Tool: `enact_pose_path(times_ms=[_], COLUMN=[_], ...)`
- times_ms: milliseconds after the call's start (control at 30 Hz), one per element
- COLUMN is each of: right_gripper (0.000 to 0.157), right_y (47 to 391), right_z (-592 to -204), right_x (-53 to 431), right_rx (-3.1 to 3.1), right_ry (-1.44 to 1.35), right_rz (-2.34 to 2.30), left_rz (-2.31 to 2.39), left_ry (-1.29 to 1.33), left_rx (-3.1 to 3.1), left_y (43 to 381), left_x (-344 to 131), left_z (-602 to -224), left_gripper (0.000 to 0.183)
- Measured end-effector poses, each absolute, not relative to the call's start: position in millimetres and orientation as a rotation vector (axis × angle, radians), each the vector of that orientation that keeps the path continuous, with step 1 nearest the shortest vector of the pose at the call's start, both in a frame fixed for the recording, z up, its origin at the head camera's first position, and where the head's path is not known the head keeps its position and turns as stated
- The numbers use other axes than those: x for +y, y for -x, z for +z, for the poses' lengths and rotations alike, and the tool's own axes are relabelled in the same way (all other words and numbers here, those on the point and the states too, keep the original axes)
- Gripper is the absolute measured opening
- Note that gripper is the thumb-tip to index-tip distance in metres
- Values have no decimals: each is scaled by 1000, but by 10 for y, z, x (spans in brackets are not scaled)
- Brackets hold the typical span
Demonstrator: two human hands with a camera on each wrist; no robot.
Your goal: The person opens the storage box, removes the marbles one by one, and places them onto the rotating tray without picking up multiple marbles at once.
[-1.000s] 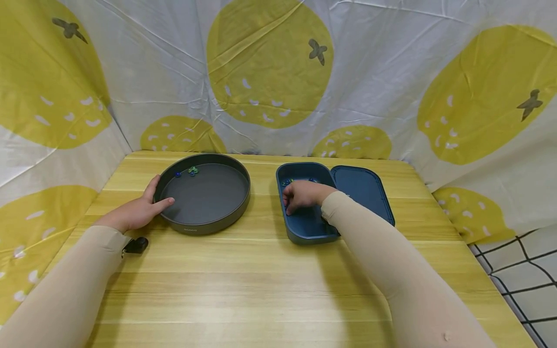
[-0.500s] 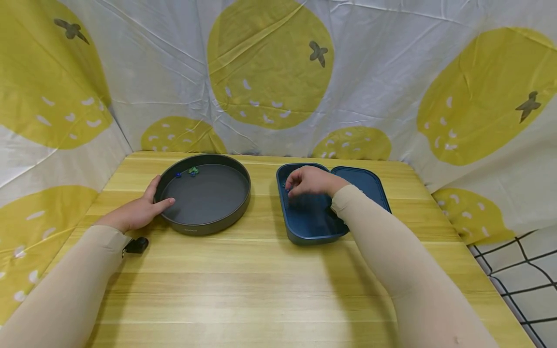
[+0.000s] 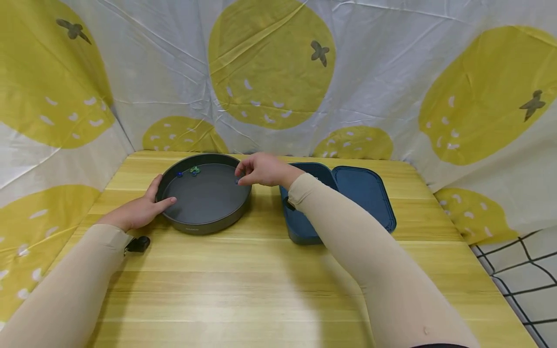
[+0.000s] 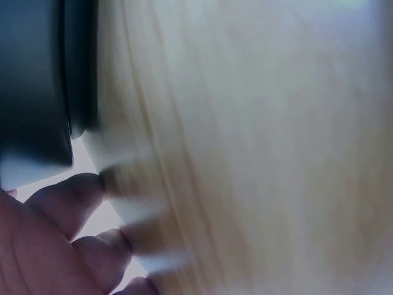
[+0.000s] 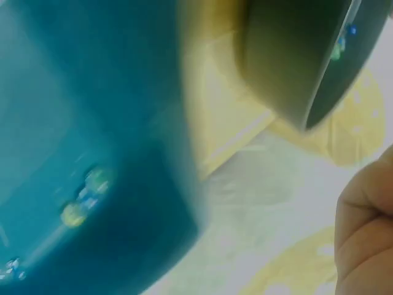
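Observation:
A round dark grey pan sits on the left of the wooden table, with several small blue and green marbles at its far left inside. My left hand holds the pan's left wall, thumb over the rim and fingers outside. Above the pan's right rim, my right hand pinches a small blue marble between thumb and fingertips. Under the right forearm stands a blue rectangular box, partly hidden by the sleeve. More marbles lie along the box's inner edge in the right wrist view.
Beside the box on the right lies its flat blue lid. A white cloth with yellow fruit shapes hangs behind and at both sides of the wooden table. A black-lined grid cloth shows at the lower right.
My right hand has lifted out of the blue box and moved left to the pan's right rim, carrying a marble. My left hand stays on the pan.

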State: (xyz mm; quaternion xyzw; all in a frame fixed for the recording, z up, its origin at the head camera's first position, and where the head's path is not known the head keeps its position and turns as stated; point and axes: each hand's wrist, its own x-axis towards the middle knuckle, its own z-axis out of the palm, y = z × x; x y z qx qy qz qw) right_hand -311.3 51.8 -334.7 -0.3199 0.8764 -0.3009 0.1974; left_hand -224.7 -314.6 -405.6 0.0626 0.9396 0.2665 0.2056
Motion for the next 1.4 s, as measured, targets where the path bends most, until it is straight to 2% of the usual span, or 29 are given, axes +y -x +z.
enact_pose_path(times_ms=[100, 200, 433, 633, 867, 1400], right_gripper=[30, 34, 29, 27, 37, 38], right_y=[3104, 3145, 3327, 3414, 3427, 3454], right_z=[-3357, -3377, -3652, -3885, -3993, -4137], right_x=[509, 701, 1307, 1557, 1659, 1559], right_rx=[2453, 2489, 2573, 2634, 2617, 2644], right_ry=[844, 759, 579, 521, 525, 566], right_rz=[-897, -943, -881, -675, -572, -537], left_rz=[740, 748, 753, 743, 751, 736], left_ry=[-177, -176, -162, -164, -169, -173], left_rx=[2616, 2611, 2615, 2629, 2636, 2626], left_y=[2251, 2251, 2253, 2243, 2238, 2254], left_x=[-3123, -3125, -3165, -3157, -3144, -3165], left_z=[-4060, -4063, -4064, -4077, -4072, -4087], left_gripper=[103, 104, 104, 103, 103, 103])
